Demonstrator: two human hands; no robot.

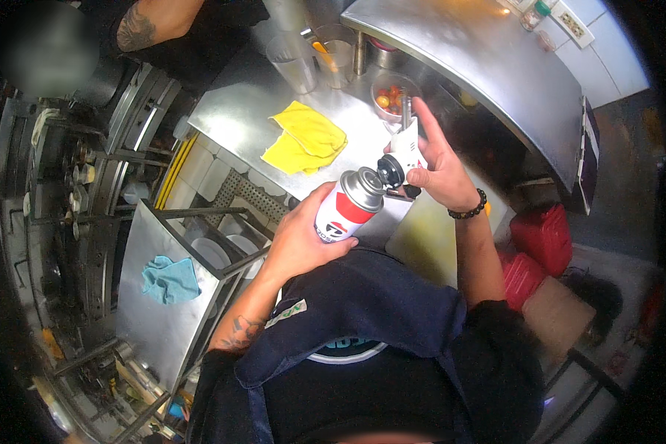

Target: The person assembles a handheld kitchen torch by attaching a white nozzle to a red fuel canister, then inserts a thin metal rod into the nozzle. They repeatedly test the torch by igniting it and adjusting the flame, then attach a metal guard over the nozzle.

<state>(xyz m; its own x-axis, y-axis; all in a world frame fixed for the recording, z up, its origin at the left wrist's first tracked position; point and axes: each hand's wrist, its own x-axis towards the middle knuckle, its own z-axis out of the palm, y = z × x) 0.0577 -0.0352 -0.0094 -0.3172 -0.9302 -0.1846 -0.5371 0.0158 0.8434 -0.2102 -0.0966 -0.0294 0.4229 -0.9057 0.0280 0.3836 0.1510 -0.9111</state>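
Left hand (294,240): grip wrapped round can (348,206). Right hand (445,172): grip curled about torch (404,148), index finger extended.

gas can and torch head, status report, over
Left hand gripping gas can. Right hand holding torch head. Can's top right at torch; joined or not, can't tell. Nothing visible between them.
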